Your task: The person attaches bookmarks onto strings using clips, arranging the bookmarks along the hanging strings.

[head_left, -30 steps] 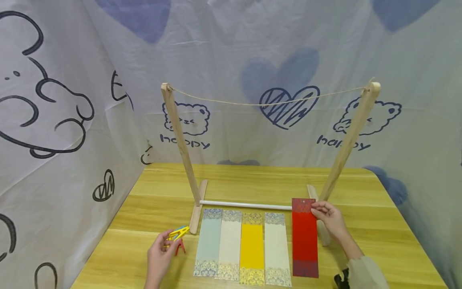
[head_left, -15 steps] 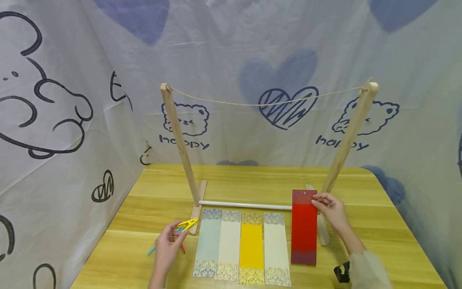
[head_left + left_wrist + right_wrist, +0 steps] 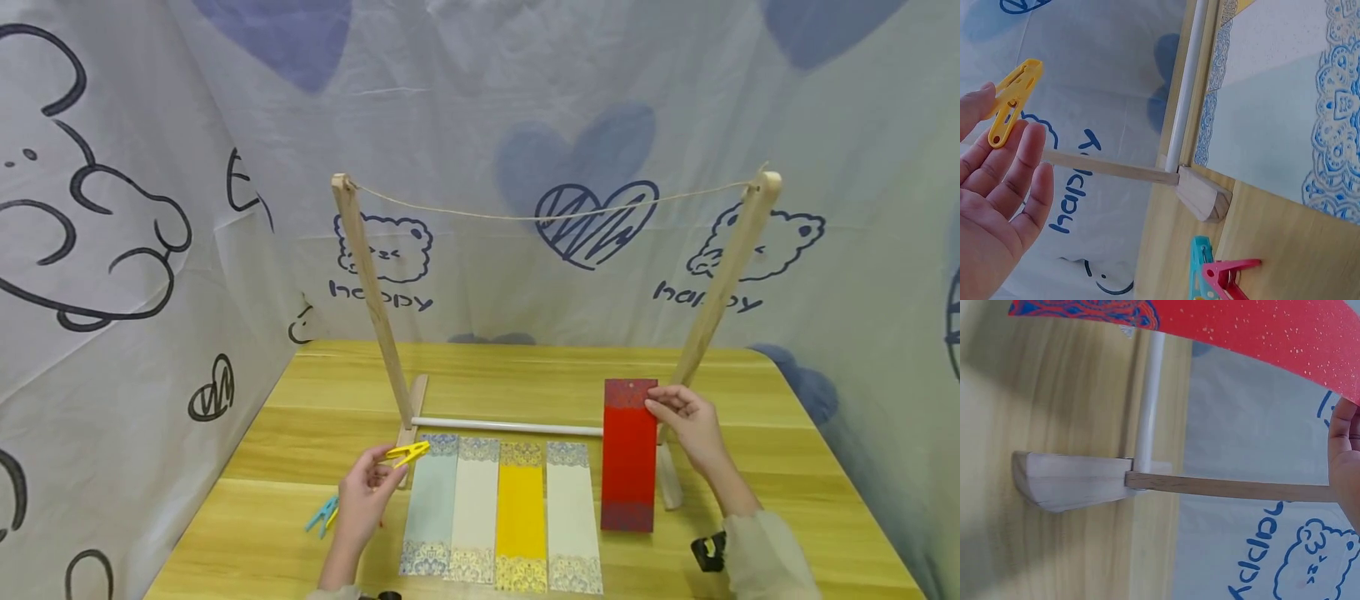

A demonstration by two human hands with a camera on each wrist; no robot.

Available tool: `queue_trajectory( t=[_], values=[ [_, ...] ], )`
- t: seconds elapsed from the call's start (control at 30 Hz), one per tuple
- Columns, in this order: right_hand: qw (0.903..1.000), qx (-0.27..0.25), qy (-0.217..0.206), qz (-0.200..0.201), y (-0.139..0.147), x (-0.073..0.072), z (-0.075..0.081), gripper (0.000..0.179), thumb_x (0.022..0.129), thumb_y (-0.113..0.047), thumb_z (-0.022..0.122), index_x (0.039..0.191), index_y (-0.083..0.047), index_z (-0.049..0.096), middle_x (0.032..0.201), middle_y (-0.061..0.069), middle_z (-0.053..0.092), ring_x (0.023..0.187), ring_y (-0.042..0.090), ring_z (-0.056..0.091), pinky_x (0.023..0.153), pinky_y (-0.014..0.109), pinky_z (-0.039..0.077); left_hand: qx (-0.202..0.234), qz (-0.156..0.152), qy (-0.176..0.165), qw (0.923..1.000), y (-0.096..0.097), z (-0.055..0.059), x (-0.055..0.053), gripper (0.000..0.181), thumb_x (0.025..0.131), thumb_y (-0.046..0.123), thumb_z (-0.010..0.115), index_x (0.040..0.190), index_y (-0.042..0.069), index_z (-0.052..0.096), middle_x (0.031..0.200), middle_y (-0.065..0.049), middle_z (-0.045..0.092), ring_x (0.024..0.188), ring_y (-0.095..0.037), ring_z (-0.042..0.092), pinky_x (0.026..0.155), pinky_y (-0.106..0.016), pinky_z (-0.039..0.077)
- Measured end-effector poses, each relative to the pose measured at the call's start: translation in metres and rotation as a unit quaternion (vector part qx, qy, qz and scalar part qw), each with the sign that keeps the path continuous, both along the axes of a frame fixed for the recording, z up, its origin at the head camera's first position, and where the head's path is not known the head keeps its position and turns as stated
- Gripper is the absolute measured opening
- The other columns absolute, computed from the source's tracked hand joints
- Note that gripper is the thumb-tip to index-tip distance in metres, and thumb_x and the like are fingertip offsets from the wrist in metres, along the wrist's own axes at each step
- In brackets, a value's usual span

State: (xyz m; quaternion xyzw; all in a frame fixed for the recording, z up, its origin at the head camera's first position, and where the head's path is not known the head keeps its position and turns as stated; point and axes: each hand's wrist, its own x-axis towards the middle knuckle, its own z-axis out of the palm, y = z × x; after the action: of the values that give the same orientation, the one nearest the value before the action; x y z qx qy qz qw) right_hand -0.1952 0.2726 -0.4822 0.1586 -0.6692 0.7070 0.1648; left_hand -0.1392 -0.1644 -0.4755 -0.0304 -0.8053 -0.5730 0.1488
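Soft, diffuse light (shadows only faint).

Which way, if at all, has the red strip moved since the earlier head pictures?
Yes: up in the head view. The red strip, held by the right hand, now reaches further above the white rod.

The gold-flecked red card has blue-patterned ends, the clip is yellow, and the pale backdrop bears blue hearts.

Pale cloth walls w/ blue hearts & bear drawings — yellowish wood-grain tbl in front
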Motion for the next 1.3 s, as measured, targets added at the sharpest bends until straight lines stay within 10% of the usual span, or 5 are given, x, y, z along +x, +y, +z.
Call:
queue_trajectory(
  t=[0.43,0.7,0.93,1.07,1.3],
  values=[
    [0.9995,-0.029,0.010,-0.005,0.011,-0.016,0.005,0.020,0.081,-0.004,0.065,0.099,0.004,0.062,0.086,0.010,0.064,0.077,0.014,0.059,0.064,0.020,0.049,-0.011,-0.023,0.010,0.9996,0.021,0.014,-0.003,0.030,0.078,0.000,0.066,0.106,-0.006,0.057,0.078,-0.011,0.062,0.066,-0.010,0.054,0.058,-0.022,0.047],
    [0.9984,0.012,0.042,-0.036,0.074,-0.097,-0.100,0.028,0.081,-0.001,0.064,0.108,0.000,0.060,0.094,0.015,0.062,0.081,0.022,0.059,0.065,0.025,0.050,-0.021,-0.024,0.022,0.9992,0.024,0.011,-0.012,0.030,0.078,0.005,0.068,0.106,-0.004,0.058,0.080,-0.009,0.062,0.068,-0.013,0.055,0.059,-0.022,0.047],
    [0.9989,-0.028,0.038,0.002,0.036,-0.048,-0.013,0.021,0.082,0.002,0.062,0.102,0.002,0.062,0.088,0.012,0.064,0.078,0.017,0.059,0.066,0.023,0.049,-0.033,-0.038,0.050,0.9975,0.030,0.011,-0.020,0.031,0.077,0.006,0.069,0.105,-0.003,0.059,0.075,-0.007,0.062,0.066,-0.013,0.056,0.058,-0.024,0.048],
    [0.9975,-0.026,0.065,0.010,0.066,-0.083,-0.054,0.029,0.080,0.001,0.064,0.109,-0.001,0.061,0.094,0.011,0.064,0.082,0.018,0.059,0.067,0.024,0.050,-0.037,-0.047,0.053,0.9968,0.034,0.014,-0.023,0.031,0.078,0.009,0.069,0.106,0.000,0.060,0.074,-0.005,0.061,0.067,-0.015,0.056,0.059,-0.025,0.048],
    [0.9969,-0.010,0.072,-0.030,0.010,-0.015,0.054,0.022,0.081,0.003,0.063,0.103,0.005,0.061,0.086,0.005,0.064,0.076,0.012,0.059,0.063,0.017,0.048,-0.047,-0.054,0.056,0.9958,0.038,0.024,-0.029,0.031,0.078,0.008,0.069,0.106,-0.001,0.060,0.074,-0.006,0.062,0.066,-0.015,0.056,0.060,-0.024,0.048]
  ],
)
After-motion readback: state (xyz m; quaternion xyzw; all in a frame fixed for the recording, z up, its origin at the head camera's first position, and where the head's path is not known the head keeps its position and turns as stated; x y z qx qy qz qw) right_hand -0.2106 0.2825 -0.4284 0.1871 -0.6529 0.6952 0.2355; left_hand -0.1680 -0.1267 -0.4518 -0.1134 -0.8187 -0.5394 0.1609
